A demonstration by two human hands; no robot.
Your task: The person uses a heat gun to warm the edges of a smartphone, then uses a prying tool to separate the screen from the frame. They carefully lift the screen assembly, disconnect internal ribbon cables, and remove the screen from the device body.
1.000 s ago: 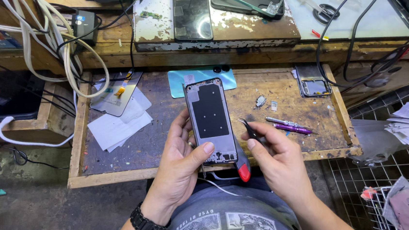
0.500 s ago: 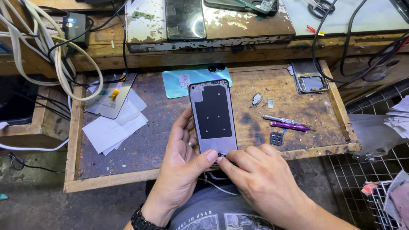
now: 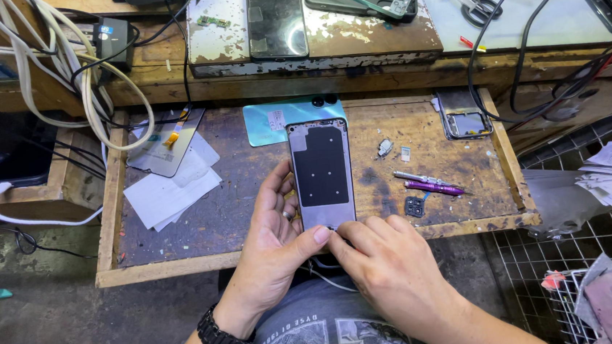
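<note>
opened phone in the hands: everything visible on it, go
The opened phone is a slim rectangular body with its back cover off, a grey frame around a large black sheet over the middle, and a dark strip of parts along the top edge. It is held face down, long axis pointing away from the person, above the wooden tray. The left hand cradles its left edge, thumb at the bottom corner; the right hand presses fingertips against the bottom edge.

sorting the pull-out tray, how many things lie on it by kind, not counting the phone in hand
phone back covers or panels: 3
paper sheets, one stack: 1
purple-handled tools: 1
small loose parts: 3
total: 8
</note>
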